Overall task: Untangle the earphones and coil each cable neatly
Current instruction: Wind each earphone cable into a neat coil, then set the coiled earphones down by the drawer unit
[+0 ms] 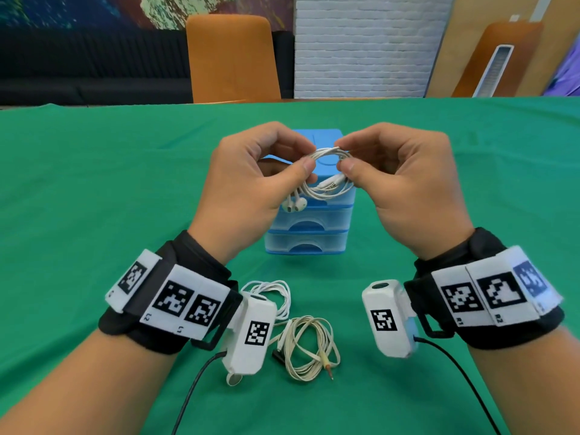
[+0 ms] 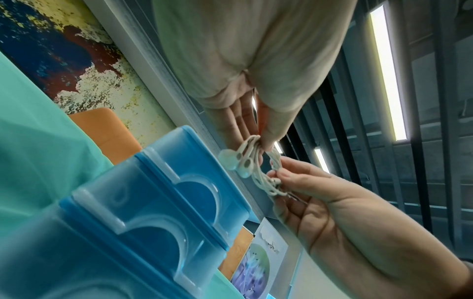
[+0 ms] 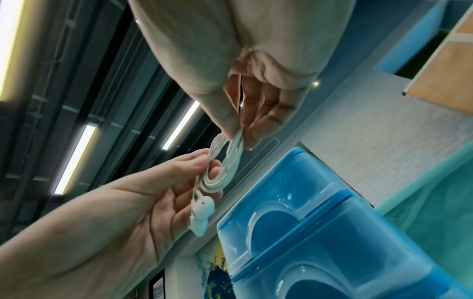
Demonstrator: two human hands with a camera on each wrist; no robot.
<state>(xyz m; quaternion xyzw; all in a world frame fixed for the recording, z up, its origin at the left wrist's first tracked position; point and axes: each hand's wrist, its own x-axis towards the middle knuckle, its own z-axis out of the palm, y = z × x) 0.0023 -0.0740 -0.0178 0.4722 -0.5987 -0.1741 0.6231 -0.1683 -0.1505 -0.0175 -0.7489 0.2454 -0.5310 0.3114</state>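
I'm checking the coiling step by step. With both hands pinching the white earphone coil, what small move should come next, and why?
Probably tuck the loose plug end around the white coil. The left hand and right hand pinch it in the air, its loops already gathered, while the earbuds dangle.

Office or studio-type room, showing: tabletop (image 1: 94, 171) wearing green cloth, orange chair (image 1: 232, 58) facing it, black sofa (image 1: 88, 67) sitting under abstract mural (image 1: 94, 9), white brick wall (image 1: 361, 48), strip lights (image 2: 387, 74) glowing on dark slatted ceiling.
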